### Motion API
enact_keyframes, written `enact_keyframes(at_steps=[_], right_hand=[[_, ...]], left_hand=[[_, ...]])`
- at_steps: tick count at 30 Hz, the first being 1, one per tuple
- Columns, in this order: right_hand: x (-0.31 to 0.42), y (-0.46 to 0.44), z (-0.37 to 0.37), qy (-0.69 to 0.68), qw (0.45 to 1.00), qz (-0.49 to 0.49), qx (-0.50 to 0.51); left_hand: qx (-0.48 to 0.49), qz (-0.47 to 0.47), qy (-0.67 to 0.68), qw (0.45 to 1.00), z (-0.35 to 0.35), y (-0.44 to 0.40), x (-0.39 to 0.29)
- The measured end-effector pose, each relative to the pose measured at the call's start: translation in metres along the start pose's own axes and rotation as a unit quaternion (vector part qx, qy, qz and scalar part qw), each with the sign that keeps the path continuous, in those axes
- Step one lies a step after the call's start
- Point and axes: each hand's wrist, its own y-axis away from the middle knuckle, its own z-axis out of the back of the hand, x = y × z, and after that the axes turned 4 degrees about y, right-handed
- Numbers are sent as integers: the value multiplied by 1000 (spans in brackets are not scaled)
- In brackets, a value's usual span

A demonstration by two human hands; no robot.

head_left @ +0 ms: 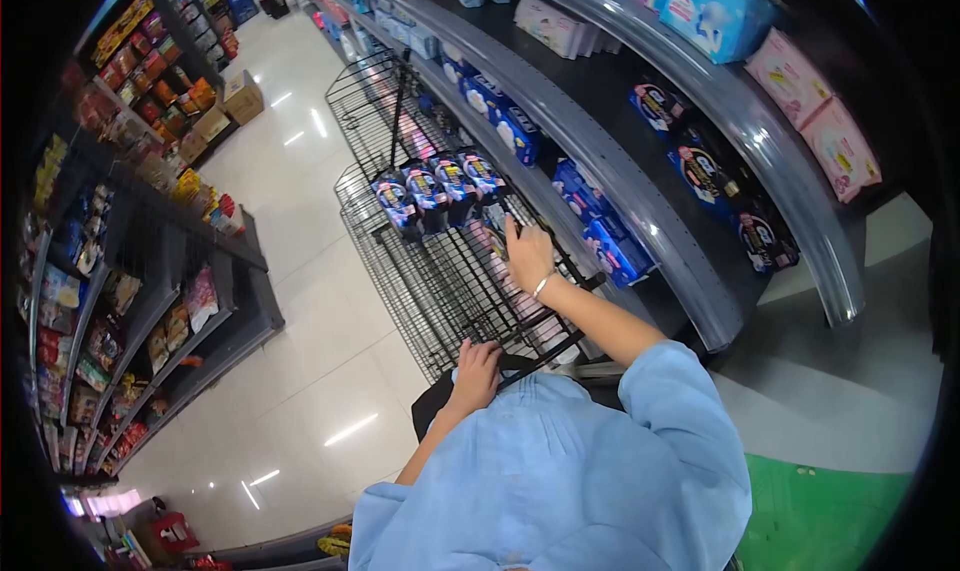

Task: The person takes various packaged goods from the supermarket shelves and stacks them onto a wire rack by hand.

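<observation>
Beside the cart [405, 286], grey shelves [665, 246].

Pale tiled floor [315, 371] (glossy) between dark shelves [250, 316].

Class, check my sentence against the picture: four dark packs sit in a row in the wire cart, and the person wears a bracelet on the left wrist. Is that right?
Not quite: the bracelet is on the wrist of the right hand, as the head view shows. The four dark packs do sit in a row in the wire cart.
</observation>
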Motion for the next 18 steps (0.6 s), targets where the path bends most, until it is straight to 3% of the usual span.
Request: enact_keyframes(at_steps=[3,6,8,11,13,14,16,18], right_hand=[[-28,0,21,-107,994,24,-12],[-66,15,102,-277,960,9,38],[-107,29,135,-307,950,32,-45],[-167,55,193,-248,963,-44,-96],[-211,59,191,-408,899,-97,-125],[-233,59,183,-201,956,-137,-165],[-253,58,173,-80,948,-256,-170],[-264,59,167,-75,952,-246,-163]], left_hand=[[0,-5,4,1000,1,-2,-1],[0,-9,-5,1000,-1,-2,1],[5,-6,-3,1000,0,-3,2],[6,-7,2,1000,1,-3,0],[3,-10,3,1000,2,-3,0],[1,-12,3,1000,2,-4,-1],[5,-6,5,1000,2,-3,-2],[8,2,7,1000,4,-4,-4]])
